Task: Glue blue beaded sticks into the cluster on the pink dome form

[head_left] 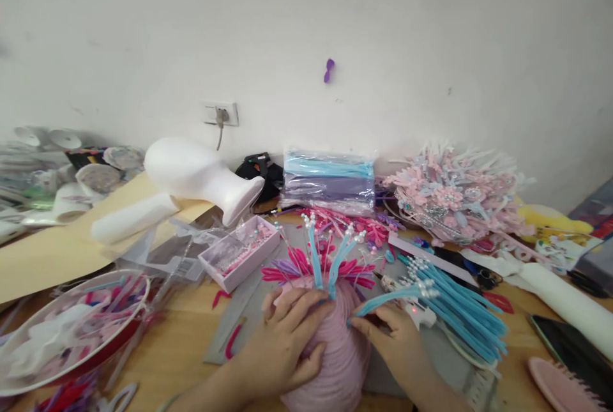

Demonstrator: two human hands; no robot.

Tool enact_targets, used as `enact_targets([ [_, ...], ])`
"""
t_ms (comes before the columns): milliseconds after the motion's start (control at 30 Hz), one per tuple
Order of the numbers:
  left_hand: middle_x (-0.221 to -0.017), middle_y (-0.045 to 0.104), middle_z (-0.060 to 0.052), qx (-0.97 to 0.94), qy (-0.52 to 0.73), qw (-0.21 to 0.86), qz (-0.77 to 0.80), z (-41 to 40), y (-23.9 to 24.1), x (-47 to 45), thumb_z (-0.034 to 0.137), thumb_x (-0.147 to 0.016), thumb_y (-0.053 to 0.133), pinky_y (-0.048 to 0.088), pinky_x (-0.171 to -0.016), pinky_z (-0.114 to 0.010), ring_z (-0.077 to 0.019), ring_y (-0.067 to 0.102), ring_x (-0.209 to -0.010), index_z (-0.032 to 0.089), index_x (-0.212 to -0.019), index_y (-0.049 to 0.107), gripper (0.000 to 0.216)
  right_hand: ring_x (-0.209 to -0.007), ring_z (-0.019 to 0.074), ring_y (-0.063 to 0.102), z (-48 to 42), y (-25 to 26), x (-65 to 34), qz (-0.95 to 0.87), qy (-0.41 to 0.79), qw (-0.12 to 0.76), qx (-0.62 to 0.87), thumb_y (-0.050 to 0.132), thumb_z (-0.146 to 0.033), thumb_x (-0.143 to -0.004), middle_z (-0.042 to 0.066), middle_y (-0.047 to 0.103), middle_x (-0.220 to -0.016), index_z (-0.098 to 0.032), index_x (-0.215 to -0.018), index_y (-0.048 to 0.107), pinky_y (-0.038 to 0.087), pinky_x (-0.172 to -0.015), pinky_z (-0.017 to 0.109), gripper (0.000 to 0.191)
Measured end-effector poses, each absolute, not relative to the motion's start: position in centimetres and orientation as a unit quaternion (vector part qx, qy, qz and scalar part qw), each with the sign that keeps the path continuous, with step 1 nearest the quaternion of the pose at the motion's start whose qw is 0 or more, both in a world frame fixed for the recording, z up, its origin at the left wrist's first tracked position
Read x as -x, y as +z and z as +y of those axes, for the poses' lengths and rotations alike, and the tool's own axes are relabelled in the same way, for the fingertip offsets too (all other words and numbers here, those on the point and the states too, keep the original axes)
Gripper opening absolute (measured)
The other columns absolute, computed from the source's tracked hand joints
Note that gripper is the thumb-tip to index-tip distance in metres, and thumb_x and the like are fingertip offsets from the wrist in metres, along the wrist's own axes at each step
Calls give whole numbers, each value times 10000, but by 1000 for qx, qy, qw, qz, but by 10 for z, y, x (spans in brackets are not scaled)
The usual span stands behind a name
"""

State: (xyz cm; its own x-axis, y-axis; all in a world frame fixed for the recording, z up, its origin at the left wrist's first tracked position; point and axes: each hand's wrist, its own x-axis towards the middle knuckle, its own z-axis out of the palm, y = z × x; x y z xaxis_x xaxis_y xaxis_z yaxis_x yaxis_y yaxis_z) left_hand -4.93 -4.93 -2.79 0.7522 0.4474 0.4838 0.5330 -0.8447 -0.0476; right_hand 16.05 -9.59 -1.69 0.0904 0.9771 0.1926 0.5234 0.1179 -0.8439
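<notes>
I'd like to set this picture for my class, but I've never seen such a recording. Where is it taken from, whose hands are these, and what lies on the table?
This is one picture, from a camera worn on a person's head, looking down at their own bare hands. The left hand rests on a pink dome with upright blue stems stuck in it. The right hand pinches a pearl-tipped blue stem. On the wooden table lie a bundle of such stems, a white foam head and a pink flowered headpiece.
</notes>
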Motion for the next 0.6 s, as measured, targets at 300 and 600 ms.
enact_targets([
  [300, -1192, 552, -11, 926, -250, 62, -277, -51, -29, 47, 338, -798, 434, 232, -918, -357, -207, 422, -1059, 264, -1236, 464, 445, -543, 134, 547, -99, -24, -160, -590, 269, 519, 558, 490, -378, -814, 19, 598, -627, -188, -701, 612, 460, -514, 232, 253],
  [600, -1116, 595, -18, 925, -255, 51, -278, -52, -25, 46, 339, -816, 415, 229, -915, -348, -190, 457, -1021, 249, -1214, 492, 415, -538, 134, 549, -96, -17, -167, -565, 245, 543, 571, 499, -403, -806, 22, 593, -611, -189, -663, 579, 470, -515, 242, 269],
])
